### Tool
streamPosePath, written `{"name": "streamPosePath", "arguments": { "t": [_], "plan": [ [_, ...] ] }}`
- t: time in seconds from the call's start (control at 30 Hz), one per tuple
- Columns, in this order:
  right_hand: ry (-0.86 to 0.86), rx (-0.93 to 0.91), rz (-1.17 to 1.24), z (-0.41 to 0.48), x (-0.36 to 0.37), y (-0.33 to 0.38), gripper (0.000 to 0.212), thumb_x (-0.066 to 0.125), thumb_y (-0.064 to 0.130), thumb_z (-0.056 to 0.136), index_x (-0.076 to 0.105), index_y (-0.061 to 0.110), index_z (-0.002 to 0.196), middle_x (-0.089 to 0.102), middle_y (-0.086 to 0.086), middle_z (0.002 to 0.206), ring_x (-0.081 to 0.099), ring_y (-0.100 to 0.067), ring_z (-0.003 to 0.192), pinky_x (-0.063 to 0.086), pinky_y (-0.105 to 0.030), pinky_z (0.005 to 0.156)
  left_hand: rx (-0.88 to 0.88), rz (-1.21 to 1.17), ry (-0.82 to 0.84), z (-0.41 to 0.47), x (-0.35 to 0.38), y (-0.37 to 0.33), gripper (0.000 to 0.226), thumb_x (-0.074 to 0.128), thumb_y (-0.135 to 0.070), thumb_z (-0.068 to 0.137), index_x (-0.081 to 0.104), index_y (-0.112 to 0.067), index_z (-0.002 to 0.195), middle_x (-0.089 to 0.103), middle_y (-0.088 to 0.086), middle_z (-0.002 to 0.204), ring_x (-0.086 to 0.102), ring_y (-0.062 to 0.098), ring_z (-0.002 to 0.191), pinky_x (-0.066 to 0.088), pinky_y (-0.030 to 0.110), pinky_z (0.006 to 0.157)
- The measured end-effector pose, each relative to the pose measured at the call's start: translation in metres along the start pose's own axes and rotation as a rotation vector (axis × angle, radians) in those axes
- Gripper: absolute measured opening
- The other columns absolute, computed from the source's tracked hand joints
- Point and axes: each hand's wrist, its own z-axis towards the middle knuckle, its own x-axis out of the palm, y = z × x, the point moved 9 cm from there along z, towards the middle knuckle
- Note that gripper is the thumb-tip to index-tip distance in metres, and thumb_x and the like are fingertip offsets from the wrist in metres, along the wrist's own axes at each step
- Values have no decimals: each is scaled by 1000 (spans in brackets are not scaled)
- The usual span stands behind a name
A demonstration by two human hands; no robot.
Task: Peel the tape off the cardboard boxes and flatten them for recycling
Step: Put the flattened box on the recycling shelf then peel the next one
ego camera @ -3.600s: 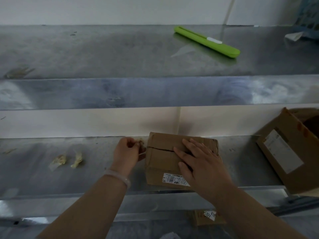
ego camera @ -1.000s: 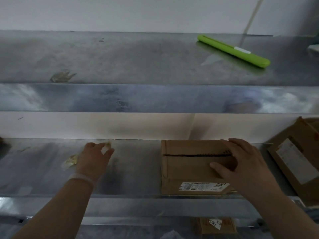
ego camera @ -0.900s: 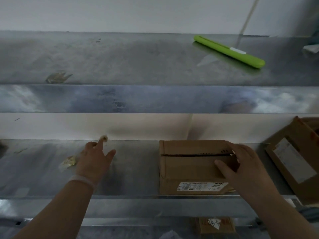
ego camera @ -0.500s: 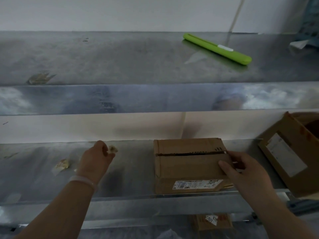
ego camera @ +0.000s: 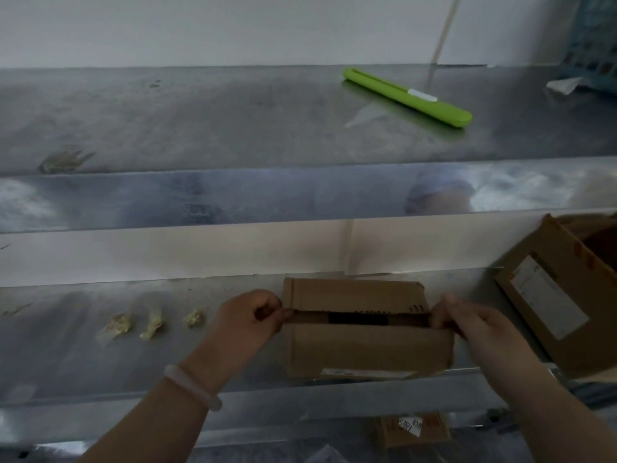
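A small brown cardboard box [ego camera: 364, 349] sits at the front edge of the lower steel shelf [ego camera: 66, 359]. A dark gap runs along its top seam between the two flaps. My left hand [ego camera: 248, 320] grips the near flap at the seam's left end. My right hand [ego camera: 467, 324] grips the same flap at the right end. Three crumpled bits of peeled tape [ego camera: 152, 324] lie on the shelf to the left of the box.
A larger open cardboard box [ego camera: 554, 295] with a white label leans at the right. A green box cutter [ego camera: 407, 96] lies on the upper shelf [ego camera: 200, 128]. Another labelled box [ego camera: 410, 429] shows below the shelf. A blue basket [ego camera: 594, 38] stands top right.
My left hand dropped a tape scrap on the shelf and came back to the box's left end. My right hand shifted to the seam's right end. The seam gap has widened.
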Motion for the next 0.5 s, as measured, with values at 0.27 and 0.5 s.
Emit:
{"name": "streamPosePath", "arguments": {
  "t": [0.27, 0.5],
  "plan": [
    [264, 1, 1, 6, 7, 15, 37, 69, 20, 87, 71, 56, 96, 70, 25, 99, 63, 7, 92, 45, -18, 80, 159, -112, -56, -3, -9, -34, 28, 81, -20, 71, 65, -43, 70, 64, -11, 79, 60, -1, 77, 45, 12, 70],
    [404, -96, -159, 10, 26, 29, 56, 75, 8, 74, 62, 48, 111, 55, 12, 127, 59, 7, 102, 49, -13, 77, 150, 25, 360, 0, 30, -45, 93, 80, -53, 61, 37, -35, 141, 38, -24, 129, 43, -11, 111, 35, 5, 95]
  ]
}}
